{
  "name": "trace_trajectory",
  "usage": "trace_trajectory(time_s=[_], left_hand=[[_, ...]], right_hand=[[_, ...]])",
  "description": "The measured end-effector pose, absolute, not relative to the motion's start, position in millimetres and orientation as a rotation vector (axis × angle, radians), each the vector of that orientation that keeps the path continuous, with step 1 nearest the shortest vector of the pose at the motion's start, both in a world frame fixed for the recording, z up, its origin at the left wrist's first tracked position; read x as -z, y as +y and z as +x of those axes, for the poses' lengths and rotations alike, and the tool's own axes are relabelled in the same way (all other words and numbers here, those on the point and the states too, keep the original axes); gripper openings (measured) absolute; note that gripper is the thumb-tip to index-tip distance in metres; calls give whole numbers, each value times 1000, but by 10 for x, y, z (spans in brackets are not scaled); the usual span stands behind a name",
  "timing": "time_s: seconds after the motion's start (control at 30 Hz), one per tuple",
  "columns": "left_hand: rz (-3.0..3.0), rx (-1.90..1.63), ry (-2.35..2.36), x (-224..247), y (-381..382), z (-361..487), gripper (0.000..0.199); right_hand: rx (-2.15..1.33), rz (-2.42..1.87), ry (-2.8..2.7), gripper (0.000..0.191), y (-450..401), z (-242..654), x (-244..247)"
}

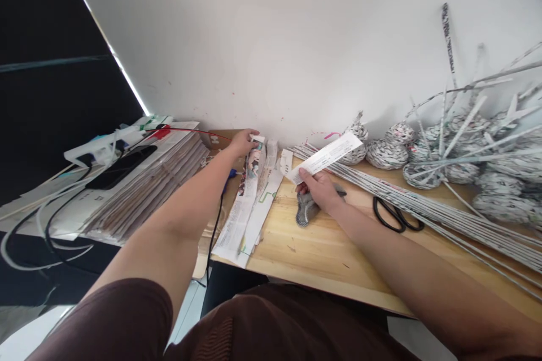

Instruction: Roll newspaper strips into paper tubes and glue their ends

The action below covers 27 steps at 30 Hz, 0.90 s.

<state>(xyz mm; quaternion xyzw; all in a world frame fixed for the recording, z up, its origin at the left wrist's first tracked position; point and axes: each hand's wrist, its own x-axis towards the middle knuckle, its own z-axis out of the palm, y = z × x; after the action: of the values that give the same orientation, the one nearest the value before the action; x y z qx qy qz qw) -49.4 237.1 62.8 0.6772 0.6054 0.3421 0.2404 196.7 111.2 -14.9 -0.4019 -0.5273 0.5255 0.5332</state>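
My right hand (318,187) is closed in a pinch on the near end of a white printed paper strip (332,154), which slants up to the right above the table. At the far end of a pile of newspaper strips, my left hand (243,142) has its fingers bent on the tip of the top newspaper strip (245,197). Its fingertips are partly hidden. Beneath my right hand lies a grey textured object (305,210), mostly covered, its kind unclear. More cut paper strips (265,203) lie alongside the pile.
Long rolled paper sticks (393,194) cross the table (305,259) at right, near black-handled scissors (396,214). Woven paper balls (386,153) line the wall. At left are a tall paper stack (148,192), a black phone (122,168), a white power strip (104,145) and loose cables.
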Motion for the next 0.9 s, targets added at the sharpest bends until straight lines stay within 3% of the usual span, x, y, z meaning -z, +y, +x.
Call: trace_trajectory(time_s=[0.27, 0.47, 0.63, 0.7, 0.8, 0.9], left_hand=[[2036, -1006, 1796, -526, 2437, -237, 55], [2176, -801, 1628, -512, 2149, -156, 33], [2387, -469, 1212, -520, 1631, 41, 57], [2442, -355, 1051, -522, 1381, 85, 51], [2412, -363, 899, -484, 971, 82, 16], [2166, -493, 1136, -421, 534, 19, 21]], right_hand=[[-1214, -978, -1405, 34, 1083, 1954, 157], [-1212, -970, -1446, 32, 1095, 1958, 190], [-1209, -945, -1396, 32, 1073, 1954, 127], [-1202, -933, -1367, 33, 1061, 1950, 102], [-1184, -921, -1335, 30, 1043, 1955, 76], [-1172, -910, -1339, 28, 1027, 1973, 60]])
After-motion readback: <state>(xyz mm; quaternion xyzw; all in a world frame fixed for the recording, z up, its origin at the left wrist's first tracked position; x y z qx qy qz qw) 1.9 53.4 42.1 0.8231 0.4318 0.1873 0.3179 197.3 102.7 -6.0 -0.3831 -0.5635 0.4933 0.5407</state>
